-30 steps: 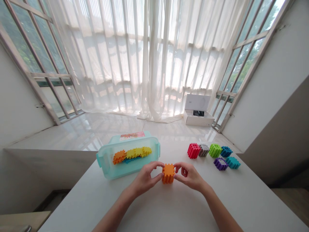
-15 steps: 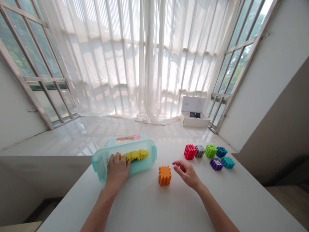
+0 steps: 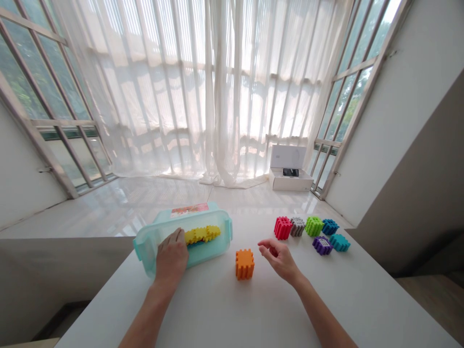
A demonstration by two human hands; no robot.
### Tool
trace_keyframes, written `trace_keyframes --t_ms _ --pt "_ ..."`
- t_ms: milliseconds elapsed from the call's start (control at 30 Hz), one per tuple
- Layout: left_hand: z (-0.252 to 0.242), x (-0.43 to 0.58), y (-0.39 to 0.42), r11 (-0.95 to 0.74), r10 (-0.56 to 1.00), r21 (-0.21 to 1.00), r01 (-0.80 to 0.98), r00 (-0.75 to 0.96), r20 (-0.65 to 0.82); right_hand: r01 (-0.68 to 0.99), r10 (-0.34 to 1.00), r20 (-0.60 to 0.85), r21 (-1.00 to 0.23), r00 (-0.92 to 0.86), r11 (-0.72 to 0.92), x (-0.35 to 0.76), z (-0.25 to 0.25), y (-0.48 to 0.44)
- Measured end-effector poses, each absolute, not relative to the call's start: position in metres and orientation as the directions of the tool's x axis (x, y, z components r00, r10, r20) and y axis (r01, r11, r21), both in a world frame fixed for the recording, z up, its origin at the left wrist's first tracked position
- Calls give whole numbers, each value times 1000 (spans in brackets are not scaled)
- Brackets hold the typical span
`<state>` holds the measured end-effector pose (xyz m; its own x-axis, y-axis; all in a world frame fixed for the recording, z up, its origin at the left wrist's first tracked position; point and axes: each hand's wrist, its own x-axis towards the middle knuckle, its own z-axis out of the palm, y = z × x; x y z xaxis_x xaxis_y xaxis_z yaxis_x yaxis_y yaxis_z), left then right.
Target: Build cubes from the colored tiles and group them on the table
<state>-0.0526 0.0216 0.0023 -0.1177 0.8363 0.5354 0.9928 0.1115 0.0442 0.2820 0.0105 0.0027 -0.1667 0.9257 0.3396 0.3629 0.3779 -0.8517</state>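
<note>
My left hand [image 3: 172, 256] reaches into the translucent teal bin [image 3: 213, 251], its fingers drawn together and pointing down. What lies under those fingers is hidden. Beside them in the bin are yellow notched puzzle pieces [image 3: 202, 234], with a bit of blue below. An orange cube [image 3: 244, 264] made of notched pieces stands on the table between my hands. Just right of that cube, my right hand [image 3: 280, 260] hovers with loosely curled fingers, thumb and index apart, holding nothing.
At the right of the white table [image 3: 232, 314] stand red [image 3: 282, 227], grey [image 3: 297, 226], green [image 3: 313, 225] and blue cubes [image 3: 330, 226]. Purple [image 3: 322, 245] and teal blocks [image 3: 340, 242] lie before them. An open white box [image 3: 292, 182] holding a dark device sits near the curtain.
My left hand's fingers have come closer together in the bin, and the orange piece that showed by them is now hidden. My right hand keeps its pose beside the orange cube.
</note>
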Motion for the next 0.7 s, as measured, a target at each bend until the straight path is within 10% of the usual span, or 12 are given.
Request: trace_keyframes --t_ms 400,700 --pt "5 -63 23 59 824 120 991 -116 554 372 913 371 -834 -170 408 281 7 9" --pt "13 -37 9 -477 639 159 864 217 737 379 903 411 -821 -127 427 282 9 9"
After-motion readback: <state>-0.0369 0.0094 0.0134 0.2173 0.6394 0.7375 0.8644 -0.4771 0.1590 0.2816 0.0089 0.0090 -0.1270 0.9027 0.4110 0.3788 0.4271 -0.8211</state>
